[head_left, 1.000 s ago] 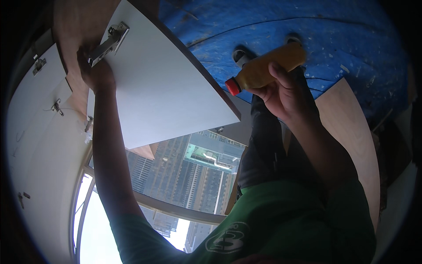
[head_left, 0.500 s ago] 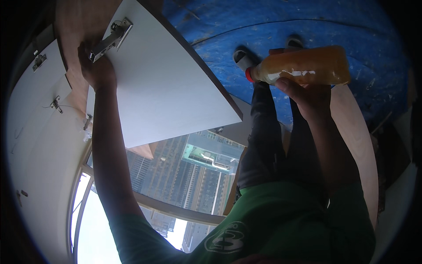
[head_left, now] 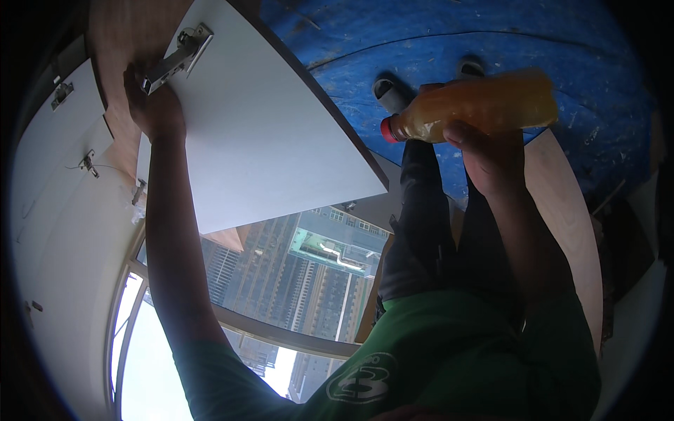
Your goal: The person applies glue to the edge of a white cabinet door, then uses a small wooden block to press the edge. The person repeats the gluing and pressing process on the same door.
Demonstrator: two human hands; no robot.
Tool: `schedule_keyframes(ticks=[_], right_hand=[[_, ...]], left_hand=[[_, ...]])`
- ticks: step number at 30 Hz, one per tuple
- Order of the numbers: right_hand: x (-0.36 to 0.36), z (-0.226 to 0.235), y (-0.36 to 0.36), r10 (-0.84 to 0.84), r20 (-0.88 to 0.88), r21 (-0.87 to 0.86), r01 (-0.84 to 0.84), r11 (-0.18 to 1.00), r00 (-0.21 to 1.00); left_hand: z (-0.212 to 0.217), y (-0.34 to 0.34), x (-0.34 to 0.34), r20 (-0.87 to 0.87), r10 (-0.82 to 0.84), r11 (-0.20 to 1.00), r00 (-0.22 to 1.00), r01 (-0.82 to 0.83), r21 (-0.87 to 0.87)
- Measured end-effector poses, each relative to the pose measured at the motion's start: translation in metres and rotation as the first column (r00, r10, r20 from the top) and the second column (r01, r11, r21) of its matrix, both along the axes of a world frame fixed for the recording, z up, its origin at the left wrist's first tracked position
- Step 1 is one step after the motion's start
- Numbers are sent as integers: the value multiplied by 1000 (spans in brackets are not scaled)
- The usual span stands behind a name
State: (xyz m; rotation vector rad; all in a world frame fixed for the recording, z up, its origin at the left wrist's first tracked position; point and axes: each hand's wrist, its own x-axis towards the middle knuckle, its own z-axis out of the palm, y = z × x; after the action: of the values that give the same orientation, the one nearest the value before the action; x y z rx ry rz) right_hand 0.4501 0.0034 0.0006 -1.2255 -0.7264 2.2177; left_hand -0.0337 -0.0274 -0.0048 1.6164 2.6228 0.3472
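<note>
My right hand (head_left: 488, 154) is wrapped around a bottle (head_left: 484, 105) of amber liquid with a red cap. The bottle lies nearly level, its cap toward the left and its base to the right. At the upper left, my left hand (head_left: 156, 112) is at the edge of a white cabinet door (head_left: 260, 133), closed on it as far as I can see. Part of its fingers is hidden behind a metal hinge (head_left: 179, 59) fixed to the door's face.
Blue sheeting (head_left: 449, 28) covers the floor around my sandals (head_left: 392, 92). More white panels with hinges (head_left: 88, 164) stand at the far left. A window (head_left: 274, 259) below the door shows buildings outside. A pale wooden board (head_left: 565, 189) curves along the right.
The bottle has shifted slightly left and rolled a little in my right hand, its cap lower. My left hand and the door are almost unmoved.
</note>
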Motion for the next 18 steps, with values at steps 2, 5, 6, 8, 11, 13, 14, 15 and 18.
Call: schedule_keyframes(ticks=[2, 5, 6, 8, 11, 13, 14, 15, 18], right_hand=[[-6, -8, -11, -159, -178, -190, 124, 974, 971], [-17, -15, -24, -316, -246, -389, 206, 898, 916], [-19, -18, -26, -328, -263, -424, 196, 884, 907], [-21, -23, -29, -339, -278, -462, 184, 868, 899], [-22, -26, -31, -337, -271, -475, 179, 861, 902], [-23, -26, -32, -336, -262, -484, 178, 857, 905], [-23, -26, -31, -335, -266, -481, 177, 859, 904], [-24, -24, -30, -334, -270, -478, 176, 861, 903], [-22, -21, -33, -332, -246, -443, 199, 874, 910]], left_hand=[[0, 1, 4, 9, -12, 1000, 1000, 12, 12], [3, 6, 9, -3, 39, 999, 999, -39, -30], [3, 5, 9, 4, 45, 999, 999, -45, -26], [3, 5, 10, 20, 56, 998, 998, -56, -19], [4, 5, 11, 60, 78, 997, 995, -77, -12], [2, 4, 5, 45, 60, 998, 997, -59, -20], [2, 4, 4, 39, 51, 998, 998, -50, -23], [2, 4, 3, 14, 39, 999, 999, -39, -28], [3, 5, 5, -27, 22, 999, 999, -23, -39]])
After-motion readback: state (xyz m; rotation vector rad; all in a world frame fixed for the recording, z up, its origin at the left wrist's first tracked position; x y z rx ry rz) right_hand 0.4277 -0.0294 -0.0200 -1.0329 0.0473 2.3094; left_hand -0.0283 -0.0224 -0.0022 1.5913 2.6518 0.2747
